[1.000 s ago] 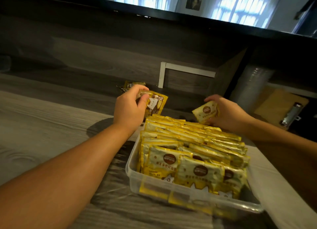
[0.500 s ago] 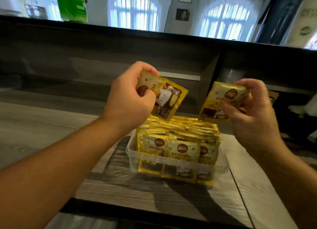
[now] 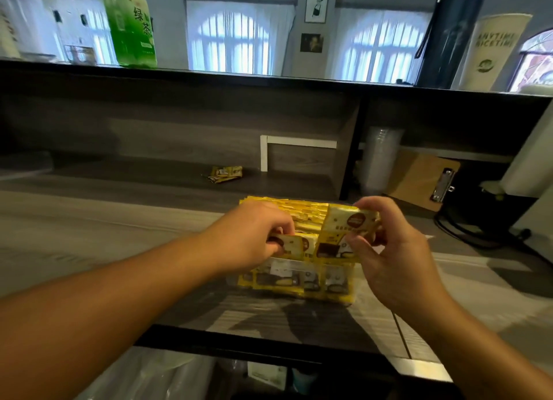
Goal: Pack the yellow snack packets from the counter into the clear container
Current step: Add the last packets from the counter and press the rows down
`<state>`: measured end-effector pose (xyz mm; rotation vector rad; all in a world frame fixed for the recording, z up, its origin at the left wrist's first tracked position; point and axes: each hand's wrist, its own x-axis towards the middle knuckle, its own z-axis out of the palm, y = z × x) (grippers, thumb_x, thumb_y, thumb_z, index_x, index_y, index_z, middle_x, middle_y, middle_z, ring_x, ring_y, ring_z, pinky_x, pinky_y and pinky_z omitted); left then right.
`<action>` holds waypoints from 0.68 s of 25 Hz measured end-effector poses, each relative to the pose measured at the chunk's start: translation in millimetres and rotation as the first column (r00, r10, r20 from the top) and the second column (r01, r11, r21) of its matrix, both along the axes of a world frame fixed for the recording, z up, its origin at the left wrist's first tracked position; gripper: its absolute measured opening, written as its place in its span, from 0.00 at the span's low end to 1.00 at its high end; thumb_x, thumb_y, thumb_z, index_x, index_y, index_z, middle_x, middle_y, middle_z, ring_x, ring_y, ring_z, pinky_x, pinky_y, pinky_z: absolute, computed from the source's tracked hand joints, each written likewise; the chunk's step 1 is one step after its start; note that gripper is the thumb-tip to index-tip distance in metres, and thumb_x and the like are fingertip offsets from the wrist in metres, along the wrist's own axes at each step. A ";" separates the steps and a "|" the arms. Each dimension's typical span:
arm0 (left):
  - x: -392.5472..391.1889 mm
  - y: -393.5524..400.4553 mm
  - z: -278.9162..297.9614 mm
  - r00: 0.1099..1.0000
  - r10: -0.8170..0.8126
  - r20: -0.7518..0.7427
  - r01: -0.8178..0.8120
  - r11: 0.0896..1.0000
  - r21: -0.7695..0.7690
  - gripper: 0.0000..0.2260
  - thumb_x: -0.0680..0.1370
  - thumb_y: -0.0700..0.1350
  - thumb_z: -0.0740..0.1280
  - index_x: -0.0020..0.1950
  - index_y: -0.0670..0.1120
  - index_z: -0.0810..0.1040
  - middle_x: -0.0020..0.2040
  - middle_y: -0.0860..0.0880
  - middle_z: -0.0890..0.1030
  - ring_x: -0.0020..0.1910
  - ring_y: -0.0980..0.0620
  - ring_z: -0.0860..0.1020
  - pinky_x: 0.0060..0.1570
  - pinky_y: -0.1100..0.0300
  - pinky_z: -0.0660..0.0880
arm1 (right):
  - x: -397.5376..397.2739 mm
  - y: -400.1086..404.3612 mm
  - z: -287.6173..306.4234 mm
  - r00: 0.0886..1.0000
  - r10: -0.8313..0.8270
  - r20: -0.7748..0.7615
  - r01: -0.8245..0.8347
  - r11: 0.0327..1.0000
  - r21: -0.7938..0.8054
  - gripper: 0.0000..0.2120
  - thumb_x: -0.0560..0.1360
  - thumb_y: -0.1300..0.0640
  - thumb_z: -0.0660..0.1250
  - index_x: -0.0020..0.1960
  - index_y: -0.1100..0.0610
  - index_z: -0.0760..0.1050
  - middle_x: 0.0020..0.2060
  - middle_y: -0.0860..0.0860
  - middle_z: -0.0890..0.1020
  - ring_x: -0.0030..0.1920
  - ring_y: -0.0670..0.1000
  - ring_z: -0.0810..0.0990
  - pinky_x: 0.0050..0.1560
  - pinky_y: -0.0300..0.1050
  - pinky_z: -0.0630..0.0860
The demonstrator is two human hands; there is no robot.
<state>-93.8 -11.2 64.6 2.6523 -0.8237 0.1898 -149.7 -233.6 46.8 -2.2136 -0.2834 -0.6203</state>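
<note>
I see my left hand pinching one packet at the front of the full container. My right hand grips a second packet just above it. Spare packets lie behind on the counter.

The green bottle reads "绿茶"; the banner reads "ANYTIME NICETIME".

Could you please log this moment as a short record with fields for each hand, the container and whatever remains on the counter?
left hand: left hand pinches a yellow packet at the container's near edge
right hand: right hand holds another packet above the container
container: clear container, crowded with upright yellow packets
left on counter: a few loose packets further back
nearby: clipboard to the right
</note>
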 end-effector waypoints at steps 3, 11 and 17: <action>5.1 -0.3 2.3 0.994 -0.015 0.109 0.000 0.991 0.133 0.09 0.76 0.50 0.74 0.53 0.59 0.78 0.50 0.61 0.78 0.51 0.60 0.75 0.51 0.57 0.77 | 4.9 -0.3 0.2 0.995 -0.031 -0.091 0.025 0.997 -0.068 0.19 0.74 0.56 0.70 0.55 0.37 0.66 0.47 0.39 0.75 0.46 0.40 0.75 0.32 0.33 0.74; 11.9 -6.2 16.3 0.950 -0.122 0.287 -0.004 0.915 0.402 0.14 0.74 0.60 0.72 0.56 0.58 0.77 0.51 0.58 0.76 0.52 0.56 0.72 0.45 0.57 0.74 | 30.6 6.5 33.9 0.932 -0.163 -0.323 -0.062 0.807 -0.587 0.24 0.67 0.44 0.76 0.59 0.41 0.70 0.55 0.45 0.69 0.52 0.45 0.70 0.48 0.40 0.74; 33.0 -2.1 25.5 0.998 0.007 0.066 -0.039 0.868 0.495 0.53 0.63 0.67 0.77 0.80 0.60 0.51 0.78 0.51 0.61 0.77 0.46 0.58 0.72 0.42 0.64 | 61.7 23.1 48.6 0.909 -0.207 -0.363 -0.237 0.459 -0.856 0.57 0.66 0.42 0.77 0.78 0.43 0.37 0.78 0.53 0.51 0.76 0.61 0.51 0.69 0.65 0.63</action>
